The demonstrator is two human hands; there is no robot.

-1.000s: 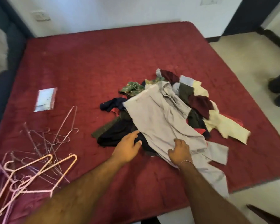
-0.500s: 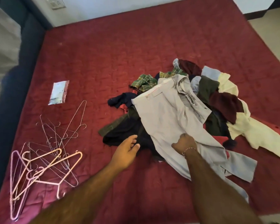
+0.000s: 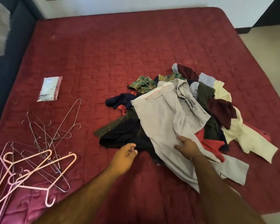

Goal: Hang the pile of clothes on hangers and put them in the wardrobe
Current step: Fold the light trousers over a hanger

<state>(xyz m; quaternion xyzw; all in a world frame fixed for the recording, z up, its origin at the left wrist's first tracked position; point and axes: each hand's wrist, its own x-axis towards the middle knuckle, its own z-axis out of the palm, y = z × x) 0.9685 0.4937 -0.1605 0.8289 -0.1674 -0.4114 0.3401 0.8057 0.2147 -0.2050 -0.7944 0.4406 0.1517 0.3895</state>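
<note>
Apparently right hand [image 3: 187,147] flat on grey trousers [image 3: 160,120], atop clothes pile [image 3: 217,110].

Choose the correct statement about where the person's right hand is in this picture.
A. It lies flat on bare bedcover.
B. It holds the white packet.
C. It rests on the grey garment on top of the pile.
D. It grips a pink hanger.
C: the right hand lies on the grey garment, while the hangers and white packet lie untouched to the left.

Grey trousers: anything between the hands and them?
No. The grey trousers lie on top of the pile; the right hand already rests on them, and the left hand hovers beside them, unobstructed.
</note>
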